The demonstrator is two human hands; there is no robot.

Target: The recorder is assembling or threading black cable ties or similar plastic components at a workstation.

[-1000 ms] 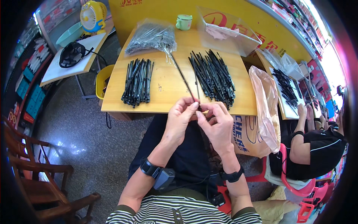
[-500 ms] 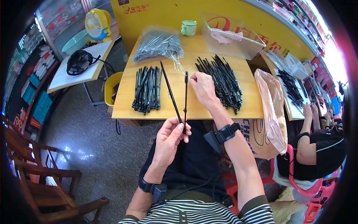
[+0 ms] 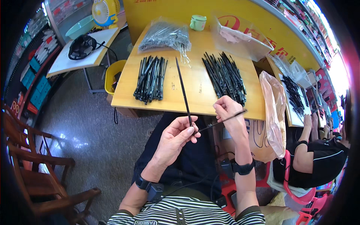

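Note:
My left hand [image 3: 176, 137], over my lap at the table's front edge, pinches the lower end of a thin black rod [image 3: 183, 88], which points up and away. A second thin black rod [image 3: 213, 125] slants right from the same fingers and crosses my right hand [image 3: 230, 114]. The fingers of my right hand are curled together; what they pinch, if anything, is too small to make out. Beyond my hands lie a left bundle of black rods [image 3: 151, 79] and a right bundle [image 3: 227, 78]. A clear plastic bag of thin silver rods [image 3: 165, 36] rests behind the left bundle.
On the wooden table [image 3: 180, 101] stand a green-white mug [image 3: 198, 23] and a clear plastic bin [image 3: 243, 39]. A brown plastic bag [image 3: 273, 112] hangs at the right edge. A yellow bucket [image 3: 112, 77] is at left. Another person [image 3: 318, 157] sits at right.
My right hand has come down and nearer from above the table. The second rod has swung from upright to slanting right. My left hand still pinches the first rod.

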